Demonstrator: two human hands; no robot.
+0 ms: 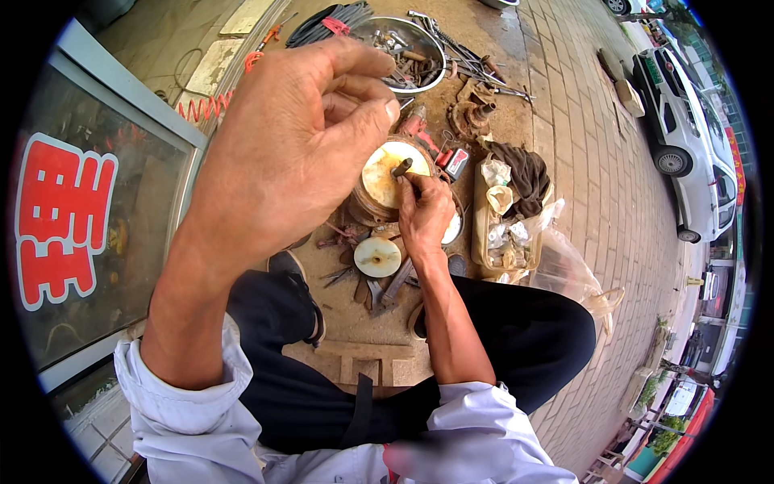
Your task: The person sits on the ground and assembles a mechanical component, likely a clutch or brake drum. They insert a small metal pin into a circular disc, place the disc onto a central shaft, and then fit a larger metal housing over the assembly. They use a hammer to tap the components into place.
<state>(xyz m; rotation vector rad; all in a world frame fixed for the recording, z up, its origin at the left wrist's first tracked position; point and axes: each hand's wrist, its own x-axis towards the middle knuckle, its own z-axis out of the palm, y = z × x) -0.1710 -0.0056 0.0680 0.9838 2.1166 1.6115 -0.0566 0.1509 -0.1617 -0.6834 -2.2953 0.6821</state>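
Observation:
My left hand [290, 145] is raised large in the upper middle, fingers loosely curled, thumb apart from the index finger, nothing visible in its grip. Below and right of it, my right hand [423, 214] pinches at the lower end of a short dark metal shaft [403, 168] standing in a stained cream disc [382, 173]. The disc sits in a rusty round housing [371, 210]. A smaller white disc [377, 257] with a centre hole lies nearer me among scattered hand tools [387, 294]. A red power tool [415, 121] lies behind the housing.
Steel bowl of metal parts [435, 64], hoses [314, 20], long tools [480, 64] and rusty flange [468, 117] lie beyond. Right: plastic crate [482, 246] with rags, plastic bag [568, 270], paving [597, 202], parked white car [697, 194]. Left: glass door [121, 202]. Low wooden piece [363, 348] between my legs.

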